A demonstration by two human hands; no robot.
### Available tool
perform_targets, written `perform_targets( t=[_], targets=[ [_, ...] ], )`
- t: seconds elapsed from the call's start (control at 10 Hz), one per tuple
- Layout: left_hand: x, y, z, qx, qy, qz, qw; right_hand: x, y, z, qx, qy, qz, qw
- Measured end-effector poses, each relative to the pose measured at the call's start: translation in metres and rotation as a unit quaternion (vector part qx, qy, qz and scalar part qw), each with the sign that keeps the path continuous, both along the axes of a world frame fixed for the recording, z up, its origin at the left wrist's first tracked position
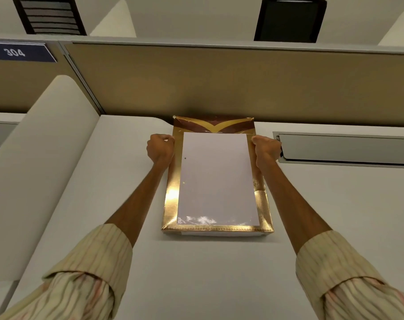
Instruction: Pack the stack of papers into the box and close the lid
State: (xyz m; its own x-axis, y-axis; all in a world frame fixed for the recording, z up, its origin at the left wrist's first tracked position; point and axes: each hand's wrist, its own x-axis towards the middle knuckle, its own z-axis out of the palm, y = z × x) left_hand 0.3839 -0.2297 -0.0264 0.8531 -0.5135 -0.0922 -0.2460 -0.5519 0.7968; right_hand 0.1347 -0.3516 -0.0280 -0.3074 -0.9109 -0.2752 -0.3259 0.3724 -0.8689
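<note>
Inside gold box [171, 199], papers [216, 179], left hand [160, 147], right hand [264, 148] pinching far corners

White desk [196, 273], gold box [171, 204] on it

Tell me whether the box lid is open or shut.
Open: the lid stands up at the far end, and the papers lie exposed inside the gold box.
</note>
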Motion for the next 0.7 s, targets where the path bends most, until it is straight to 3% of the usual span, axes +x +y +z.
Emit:
perform_targets(
  t=[0.4, 0.6, 0.7],
  targets=[
    [0.001, 0.002, -0.014, 0.045, -0.062, 0.001, 0.997, 0.008, 0.010, -0.012, -0.095, 0.057, 0.001, 0.994],
    [-0.027, 0.019, -0.009, 0.117, -0.138, -0.088, 0.980, 0.011, 0.032, -0.013, -0.089, 0.283, 0.156, 0.942],
    [-0.042, 0.028, -0.012, 0.122, -0.211, -0.136, 0.960, 0.004, 0.044, -0.017, -0.124, 0.338, 0.225, 0.905]
  ],
)
